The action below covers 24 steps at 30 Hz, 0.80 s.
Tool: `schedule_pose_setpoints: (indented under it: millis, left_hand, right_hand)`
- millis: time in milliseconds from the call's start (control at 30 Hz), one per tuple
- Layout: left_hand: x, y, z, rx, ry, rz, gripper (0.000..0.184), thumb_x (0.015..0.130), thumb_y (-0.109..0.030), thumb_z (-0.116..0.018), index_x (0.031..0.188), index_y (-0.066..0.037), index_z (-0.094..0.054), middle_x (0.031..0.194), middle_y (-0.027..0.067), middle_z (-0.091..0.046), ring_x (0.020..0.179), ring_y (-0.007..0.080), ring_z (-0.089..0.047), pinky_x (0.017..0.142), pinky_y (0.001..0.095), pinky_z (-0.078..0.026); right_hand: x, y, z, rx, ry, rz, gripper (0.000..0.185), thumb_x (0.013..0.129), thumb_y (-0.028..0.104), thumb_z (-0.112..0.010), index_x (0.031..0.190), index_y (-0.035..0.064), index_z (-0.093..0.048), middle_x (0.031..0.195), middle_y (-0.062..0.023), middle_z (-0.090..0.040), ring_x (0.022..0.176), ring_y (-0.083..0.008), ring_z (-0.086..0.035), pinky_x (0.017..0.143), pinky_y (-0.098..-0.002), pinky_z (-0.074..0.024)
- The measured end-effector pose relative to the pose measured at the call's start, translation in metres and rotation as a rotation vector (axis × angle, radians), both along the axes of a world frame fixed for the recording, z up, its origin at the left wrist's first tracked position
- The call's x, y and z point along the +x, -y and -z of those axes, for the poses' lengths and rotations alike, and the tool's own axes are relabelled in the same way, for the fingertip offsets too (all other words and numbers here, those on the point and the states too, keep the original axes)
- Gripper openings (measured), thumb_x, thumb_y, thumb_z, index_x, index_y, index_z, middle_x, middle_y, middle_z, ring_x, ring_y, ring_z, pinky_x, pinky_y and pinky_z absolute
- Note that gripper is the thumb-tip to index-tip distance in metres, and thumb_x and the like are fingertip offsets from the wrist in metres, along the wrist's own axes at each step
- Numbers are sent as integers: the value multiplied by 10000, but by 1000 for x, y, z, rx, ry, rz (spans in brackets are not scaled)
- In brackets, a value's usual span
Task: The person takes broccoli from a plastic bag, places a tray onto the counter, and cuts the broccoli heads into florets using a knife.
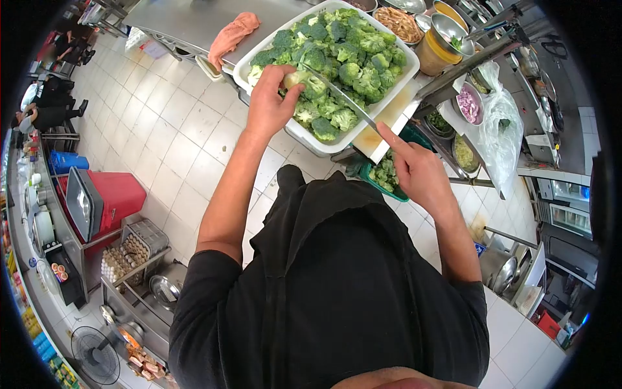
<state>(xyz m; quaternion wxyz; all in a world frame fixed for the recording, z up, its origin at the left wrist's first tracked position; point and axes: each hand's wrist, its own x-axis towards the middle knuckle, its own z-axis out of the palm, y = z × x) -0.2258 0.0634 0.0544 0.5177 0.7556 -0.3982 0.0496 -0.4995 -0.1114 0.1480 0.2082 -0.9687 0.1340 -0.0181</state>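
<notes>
My left hand (272, 97) grips a piece of broccoli (297, 80) by its pale stem, over the left part of a white tub (243, 65). Cut broccoli florets (353, 48) fill this tub. In my right hand (414, 168) is a knife (346, 100), its long blade slanting across the florets with the tip close to the held piece. Whether the blade touches that piece I cannot tell. Under my right hand, a green basket (369, 174) on a lower level holds more broccoli (387, 174). A white cutting board (395, 117) lies beside the tub's right side.
An orange cloth (233, 37) lies on the steel counter (175, 16) left of the tub. To the right stand bowls, one with chopped purple onion (468, 105), near a plastic bag (502, 123). A red cooler (116, 201) and egg trays (126, 256) are at left. People sit far left.
</notes>
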Motion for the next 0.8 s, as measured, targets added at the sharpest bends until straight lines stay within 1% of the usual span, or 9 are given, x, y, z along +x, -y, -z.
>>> schedule_pose_setpoints:
  millis: [33,233,333,433,533,600,667,700,800]
  left_hand:
    - [0,0,-1,5,9,1,337,855,-51,-813,1148,-16,-650,989,98,-653,815,206,-617,755,337,-529]
    - [1,1,2,18,53,6,322,855,-51,-811,1134,-21,-654,974,98,-638,804,213,-615,726,340,-527]
    - [0,1,-1,33,11,25,301,857,-73,-792,1123,-42,-657,1008,134,-630,821,298,-645,707,390,-537]
    - [1,3,2,29,60,35,293,856,-74,-794,1115,-38,-660,981,128,-624,809,290,-645,679,388,-537]
    - [-1,4,0,44,103,38,293,858,-70,-794,1118,-44,-660,956,118,-612,789,280,-638,672,391,-533]
    - [-3,5,1,38,100,49,294,858,-67,-793,1119,-48,-661,950,116,-608,784,278,-635,679,394,-533]
    - [-3,5,2,39,129,49,300,856,-61,-791,1127,-55,-662,977,118,-624,790,277,-650,689,388,-540]
    - [-1,6,3,32,148,51,301,856,-60,-790,1128,-56,-662,984,119,-629,791,278,-653,690,387,-541]
    - [0,7,2,37,175,57,295,853,-59,-787,1124,-64,-671,1004,123,-641,796,291,-662,704,388,-543]
  right_hand:
    - [-1,-1,-3,6,5,1,743,928,19,-588,1574,363,-455,749,-192,-617,692,-395,-659,662,-510,-542]
    - [2,1,-14,-50,-35,-21,760,916,12,-589,1581,349,-446,754,-202,-620,688,-403,-657,669,-518,-537]
    - [4,-1,-27,-123,-76,-40,797,902,4,-592,1596,356,-421,745,-194,-616,685,-393,-656,667,-516,-534]
    - [4,-3,-36,-192,-116,-54,832,889,-6,-590,1610,360,-395,749,-185,-628,696,-372,-663,675,-499,-544]
    - [5,-7,-41,-184,-110,-12,757,920,-12,-576,1563,374,-474,727,-186,-612,691,-390,-636,679,-516,-517]
    - [4,-11,-46,-187,-160,4,773,908,-26,-566,1572,356,-464,722,-188,-622,694,-390,-641,683,-516,-516]
    - [5,-7,-45,-188,-162,-5,782,900,-37,-557,1576,343,-459,715,-196,-622,699,-391,-644,685,-515,-516]
    - [6,-6,-46,-191,-154,-30,794,889,-51,-539,1584,324,-447,685,-213,-608,687,-400,-641,679,-522,-515]
    - [9,-5,-49,-225,-123,-41,788,898,-43,-519,1589,325,-432,656,-224,-593,657,-417,-628,670,-528,-514]
